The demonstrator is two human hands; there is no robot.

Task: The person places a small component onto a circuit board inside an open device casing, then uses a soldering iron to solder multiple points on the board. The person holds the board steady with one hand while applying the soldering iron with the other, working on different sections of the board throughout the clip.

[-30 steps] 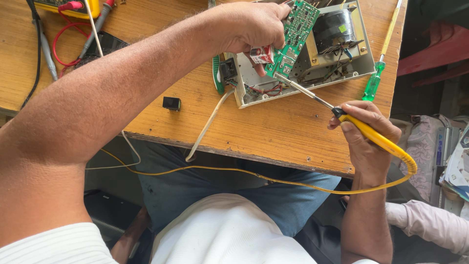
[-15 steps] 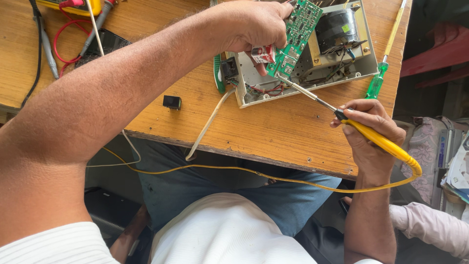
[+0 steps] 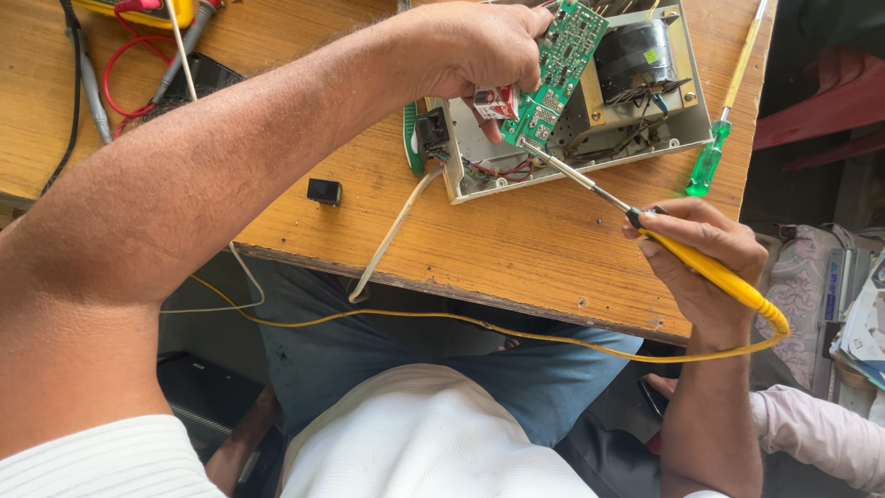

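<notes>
Green circuit board (image 3: 564, 65): small, densely set with components, tilted on edge above the open case, a red-and-white block part at its lower corner. Still wired to the case.

Open grey metal case (image 3: 687, 138) on the wooden bench (image 3: 516, 249), near the far edge. Inside: a dark wound transformer (image 3: 634, 57), loose red and black wires, a black socket at the left end wall. White cord (image 3: 392, 235) runs out of that end and over the bench edge.

Left hand (image 3: 479, 46): arm reaching across, grip clamped on the board's left edge, holding it up.

Right hand (image 3: 705, 263): grip closed round the yellow handle of a soldering iron (image 3: 590, 189), pen-style, metal tip touching the board's lower edge (yellow lead trails across the lap).

Green-handled screwdriver (image 3: 714, 152) lies just right of the case.
</notes>
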